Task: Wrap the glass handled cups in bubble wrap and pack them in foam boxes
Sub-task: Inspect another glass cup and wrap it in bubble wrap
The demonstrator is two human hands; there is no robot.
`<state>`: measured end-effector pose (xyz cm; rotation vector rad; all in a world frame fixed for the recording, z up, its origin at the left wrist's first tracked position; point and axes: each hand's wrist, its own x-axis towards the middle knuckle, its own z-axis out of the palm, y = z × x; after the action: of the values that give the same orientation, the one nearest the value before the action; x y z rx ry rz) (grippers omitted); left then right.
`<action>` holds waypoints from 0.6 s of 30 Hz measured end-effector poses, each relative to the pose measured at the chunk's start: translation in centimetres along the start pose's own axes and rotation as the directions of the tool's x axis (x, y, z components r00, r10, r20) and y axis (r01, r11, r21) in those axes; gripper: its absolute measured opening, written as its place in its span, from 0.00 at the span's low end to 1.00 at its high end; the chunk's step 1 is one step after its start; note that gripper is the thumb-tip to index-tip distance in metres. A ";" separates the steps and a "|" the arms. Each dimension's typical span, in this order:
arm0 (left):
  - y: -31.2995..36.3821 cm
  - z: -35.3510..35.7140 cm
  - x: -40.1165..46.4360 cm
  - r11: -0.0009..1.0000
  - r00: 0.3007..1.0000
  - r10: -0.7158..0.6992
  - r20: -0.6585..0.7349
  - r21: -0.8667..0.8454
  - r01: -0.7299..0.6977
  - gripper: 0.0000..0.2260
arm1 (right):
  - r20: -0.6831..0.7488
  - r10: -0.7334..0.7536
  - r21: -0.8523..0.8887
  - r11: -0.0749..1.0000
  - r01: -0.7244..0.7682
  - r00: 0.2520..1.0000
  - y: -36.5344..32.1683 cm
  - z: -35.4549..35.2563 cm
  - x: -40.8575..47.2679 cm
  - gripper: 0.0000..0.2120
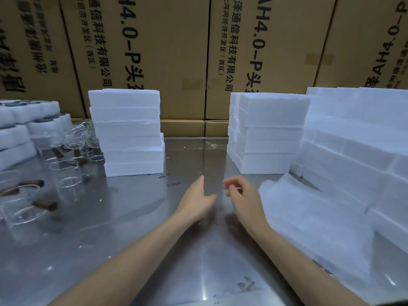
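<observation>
Several clear glass cups with brown handles [64,173] stand on the left side of the metal table [136,235]. A stack of bubble wrap sheets [313,224] lies at the right. White foam boxes are piled in a middle stack [130,133] and a right stack [265,138]. My left hand [196,199] hovers over the table's middle with fingers straight, holding nothing. My right hand [240,193] is beside it, just left of the bubble wrap, fingers loosely curled and empty.
More foam boxes [362,138] rise at the far right. Foam pieces with dark inserts [24,120] sit at the far left. Tall printed cardboard cartons [176,54] wall off the back of the table.
</observation>
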<state>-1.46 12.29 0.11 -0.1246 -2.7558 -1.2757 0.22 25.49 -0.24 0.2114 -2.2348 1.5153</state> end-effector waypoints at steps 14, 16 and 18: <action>-6.3 -5.3 -3.8 0.986 0.982 0.057 -0.178 0.164 -0.027 0.22 | 0.242 0.053 -0.317 0.948 0.027 0.969 -0.2 3.9 -1.2 0.12; -7.4 -7.2 -4.1 0.944 0.980 0.039 -0.193 0.328 0.027 0.23 | 0.244 0.072 -0.365 0.931 0.023 0.967 -0.3 3.8 -0.8 0.11; -7.8 -9.2 -4.4 0.914 0.970 0.000 -0.244 0.394 0.099 0.23 | 0.249 0.081 -0.437 0.899 0.038 0.965 -0.5 4.0 -0.6 0.09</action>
<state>2.57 0.13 -0.46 0.1267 -2.7491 -0.6486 -0.17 21.57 -1.33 0.2593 -2.7293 0.9939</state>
